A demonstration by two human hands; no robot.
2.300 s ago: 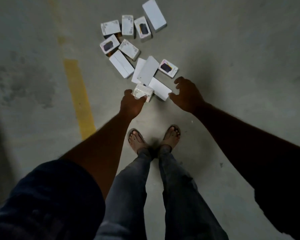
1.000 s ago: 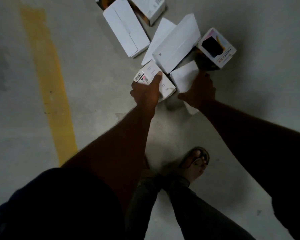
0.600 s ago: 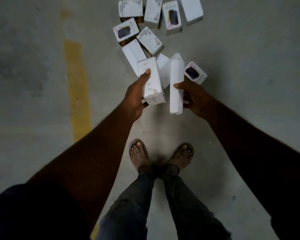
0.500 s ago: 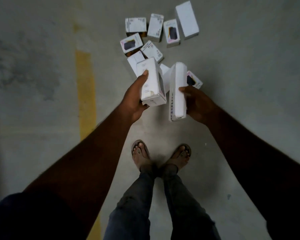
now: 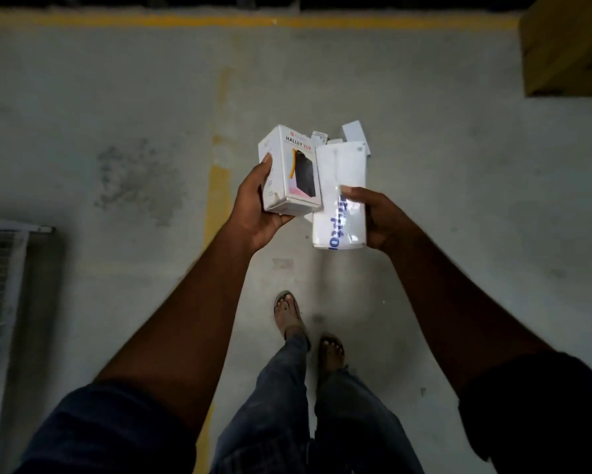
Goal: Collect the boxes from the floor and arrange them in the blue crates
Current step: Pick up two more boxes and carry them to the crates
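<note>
Head view, nearest first. Dark sleeves (image 5: 110,432) low at both sides, bare forearms reaching forward from them. Between the forearms, jeans legs (image 5: 287,405) and two sandalled feet (image 5: 287,313) on the grey concrete floor (image 5: 459,200), left foot ahead of the right.

Farther out, at mid-floor and held up off it: left grip (image 5: 257,210) curled round a white box printed HALLEY (image 5: 291,172), thumb up along its left side, palm and fingers under its near end, printed face with a dark device picture turned upward. Right grip (image 5: 383,217) clamped on a flat white box with blue lettering (image 5: 340,196), thumb pressed on its glossy top face, fingers wrapped under its right edge. Two held boxes side by side, edges overlapping in this view; touching or not, impossible to tell.

Just beyond, peeking over their tops, a few small white boxes on the floor (image 5: 354,131), mostly hidden.

Left of the hands, a worn yellow stripe (image 5: 216,186) running away across the floor, a dark blotchy stain (image 5: 137,179) beside it. At the floor's left edge, a white wire-mesh frame (image 5: 0,285).

Along the far edge, a second yellow line (image 5: 219,20). In the far right corner, a brown carton (image 5: 565,46).
</note>
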